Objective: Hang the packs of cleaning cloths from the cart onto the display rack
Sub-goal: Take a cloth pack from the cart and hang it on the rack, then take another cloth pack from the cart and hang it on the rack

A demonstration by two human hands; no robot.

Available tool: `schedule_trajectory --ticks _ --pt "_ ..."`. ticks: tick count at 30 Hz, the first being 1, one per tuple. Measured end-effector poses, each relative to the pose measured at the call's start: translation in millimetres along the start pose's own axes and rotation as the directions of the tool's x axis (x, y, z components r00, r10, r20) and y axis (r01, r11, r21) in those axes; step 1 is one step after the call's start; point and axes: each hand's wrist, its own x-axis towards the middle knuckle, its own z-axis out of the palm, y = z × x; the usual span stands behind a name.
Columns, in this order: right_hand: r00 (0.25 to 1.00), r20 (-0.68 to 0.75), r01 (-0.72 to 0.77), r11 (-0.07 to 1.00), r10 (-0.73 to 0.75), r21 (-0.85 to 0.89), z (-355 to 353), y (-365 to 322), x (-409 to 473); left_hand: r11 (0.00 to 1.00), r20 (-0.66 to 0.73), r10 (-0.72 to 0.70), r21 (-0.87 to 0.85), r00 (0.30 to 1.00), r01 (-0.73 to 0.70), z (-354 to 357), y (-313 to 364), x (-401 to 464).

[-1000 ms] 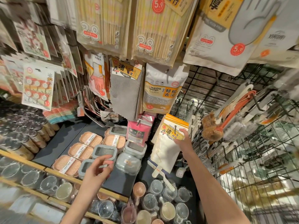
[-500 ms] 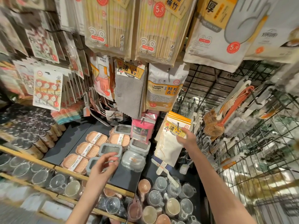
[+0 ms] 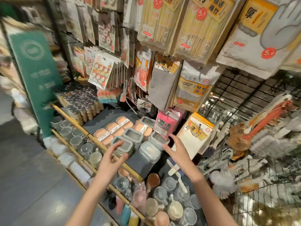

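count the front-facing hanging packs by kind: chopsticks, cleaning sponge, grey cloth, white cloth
chopstick packs: 2
cleaning sponge pack: 1
grey cloth pack: 1
white cloth pack: 1
total: 5

Two bare hands: left hand at 7 o'clock, right hand at 5 o'clock, both spread and empty. Two cleaning cloth packs: white at 3 o'clock, grey at 12. Two chopstick packs at 1 o'clock. One sponge pack. Three grey-lidded containers.
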Motion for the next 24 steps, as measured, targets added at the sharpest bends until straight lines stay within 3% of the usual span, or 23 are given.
schedule_trajectory --ticks 5,12,17,24 --pt "0.972 0.184 0.164 0.983 -0.147 -0.083 31.1 -30.1 -20.7 0.999 -0.174 -0.015 0.033 0.985 0.021 -19.5 -8.1 -45.2" --pt "0.822 0.45 0.43 0.898 -0.349 -0.09 121.0 -90.4 -55.6 0.982 -0.478 -0.086 0.109 0.874 0.156 -84.2 -38.3 -125.1" --pt "0.64 0.608 0.602 0.799 -0.469 -0.018 203.5 -138.4 -86.5 0.941 -0.677 -0.146 0.13 0.721 0.313 -144.2 -59.7 -186.7" --pt "0.338 0.76 0.747 0.65 -0.556 0.143 333.0 -217.2 -145.6 0.882 -0.886 -0.225 -0.009 0.405 0.471 -234.6 -94.3 -278.9"
